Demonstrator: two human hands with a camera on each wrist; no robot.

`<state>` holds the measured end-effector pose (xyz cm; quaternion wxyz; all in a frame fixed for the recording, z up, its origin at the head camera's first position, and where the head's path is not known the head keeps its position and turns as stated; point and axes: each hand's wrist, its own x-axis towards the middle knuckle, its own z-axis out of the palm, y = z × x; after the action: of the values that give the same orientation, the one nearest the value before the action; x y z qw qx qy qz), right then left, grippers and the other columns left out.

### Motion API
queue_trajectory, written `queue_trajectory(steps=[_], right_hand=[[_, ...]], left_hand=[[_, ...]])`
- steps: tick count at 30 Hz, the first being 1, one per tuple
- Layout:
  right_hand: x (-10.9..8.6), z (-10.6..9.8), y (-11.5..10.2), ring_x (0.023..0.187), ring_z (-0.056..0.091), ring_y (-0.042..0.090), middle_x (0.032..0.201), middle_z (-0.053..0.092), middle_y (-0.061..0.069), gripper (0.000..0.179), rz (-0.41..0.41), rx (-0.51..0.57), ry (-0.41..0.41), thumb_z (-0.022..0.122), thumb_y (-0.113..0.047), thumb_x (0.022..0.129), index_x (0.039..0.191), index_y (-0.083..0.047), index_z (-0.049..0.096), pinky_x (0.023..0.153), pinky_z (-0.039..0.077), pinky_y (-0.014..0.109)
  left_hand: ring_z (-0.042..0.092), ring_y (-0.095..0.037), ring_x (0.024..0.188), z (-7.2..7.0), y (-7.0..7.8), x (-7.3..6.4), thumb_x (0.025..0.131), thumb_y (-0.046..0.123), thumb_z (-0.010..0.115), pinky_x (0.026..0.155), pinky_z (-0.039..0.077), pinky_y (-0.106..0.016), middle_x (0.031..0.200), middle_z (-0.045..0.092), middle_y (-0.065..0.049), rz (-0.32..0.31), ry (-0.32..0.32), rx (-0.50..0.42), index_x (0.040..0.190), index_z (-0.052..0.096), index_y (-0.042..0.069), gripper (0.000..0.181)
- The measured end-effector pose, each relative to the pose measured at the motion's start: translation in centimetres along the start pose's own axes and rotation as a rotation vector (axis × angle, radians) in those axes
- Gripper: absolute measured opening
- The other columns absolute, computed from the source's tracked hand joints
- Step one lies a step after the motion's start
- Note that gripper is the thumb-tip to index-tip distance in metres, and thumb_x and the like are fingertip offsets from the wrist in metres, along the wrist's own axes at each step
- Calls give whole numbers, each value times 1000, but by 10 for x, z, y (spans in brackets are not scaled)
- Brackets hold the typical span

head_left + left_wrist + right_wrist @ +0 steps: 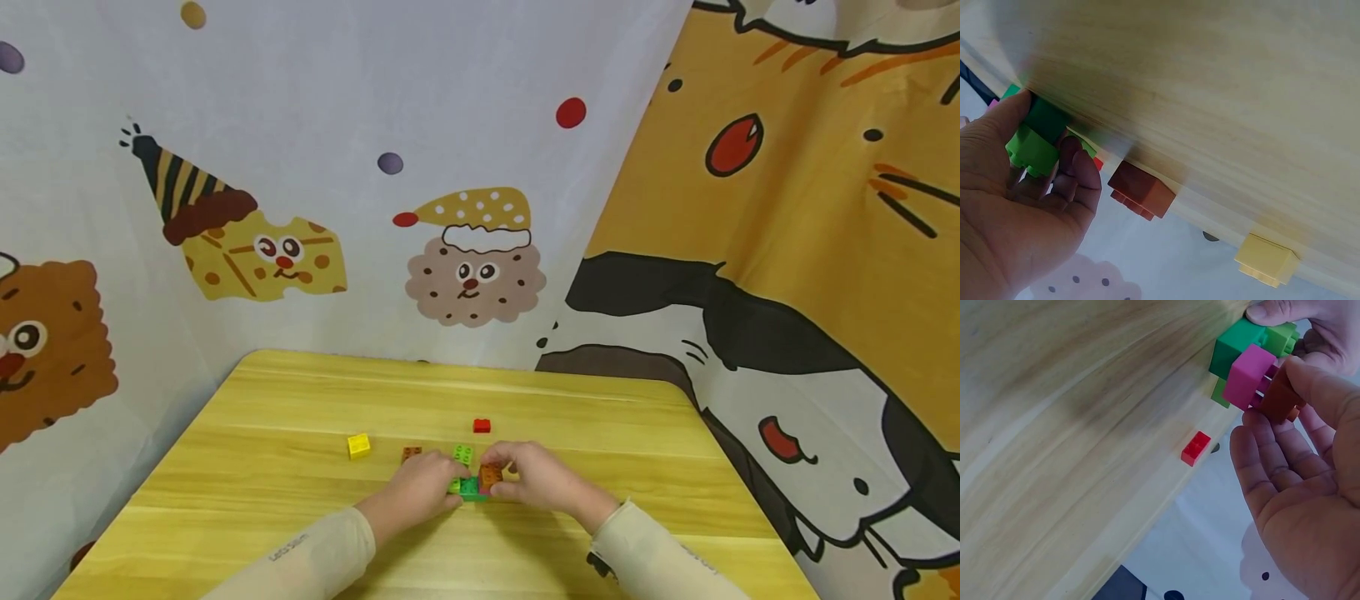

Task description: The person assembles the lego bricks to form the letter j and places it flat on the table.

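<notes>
My left hand (pixel 422 487) pinches a dark green toy building block (pixel 470 489) between thumb and fingers. A light green block (pixel 1032 150) sits on the dark green one's studs. Beside it on the right is a pink block (pixel 1250 376). My right hand (pixel 542 478) holds an orange-brown block (pixel 1280 395) between thumb and fingertips, over the pink block's studs. Some pink studs show in the gap between these two, so they are not fully pressed together. Another light green block (pixel 462 454) stands just behind the dark green one.
On the wooden table (pixel 300 400), a small red block (pixel 482 426) lies behind the hands. A brown block (pixel 412 453) stands just past the left hand, and a yellow block (pixel 359 446) farther left. A printed cloth (pixel 337 167) hangs behind the table.
</notes>
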<state>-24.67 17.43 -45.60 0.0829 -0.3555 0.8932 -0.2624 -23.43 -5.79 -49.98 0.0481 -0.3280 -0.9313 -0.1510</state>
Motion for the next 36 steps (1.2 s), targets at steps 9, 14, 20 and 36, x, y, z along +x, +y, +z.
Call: queue_trajectory(steps=[9,14,20,36], right_hand=[[3,1,-2,98,62,3,108,69,-13,31,-19,-61,8,79,-17,90,119,-15,70,86,57,36],[5,2,-2,99,63,4,109,69,-12,33,-44,-72,12,80,-16,89,120,-13,70,86,58,37],[6,4,-1,98,64,4,108,70,-11,33,-68,-66,10,80,-14,89,120,-13,70,84,58,36],[6,3,5,98,63,4,109,70,-12,33,-6,-3,5,79,-18,90,121,-13,70,87,58,41]], left_hand=[[69,-15,94,0,-1,1,83,28,86,74,59,-31,108,75,5,-13,-4,3,112,78,18,32],[69,-17,95,-1,0,0,82,28,86,74,59,-32,108,75,5,-10,-1,6,112,78,18,32],[69,-17,97,-1,1,-1,82,27,86,78,60,-36,108,75,6,-11,-10,-4,111,78,18,31],[67,-14,93,1,1,0,82,27,86,75,59,-32,106,75,6,-9,0,-5,110,78,19,30]])
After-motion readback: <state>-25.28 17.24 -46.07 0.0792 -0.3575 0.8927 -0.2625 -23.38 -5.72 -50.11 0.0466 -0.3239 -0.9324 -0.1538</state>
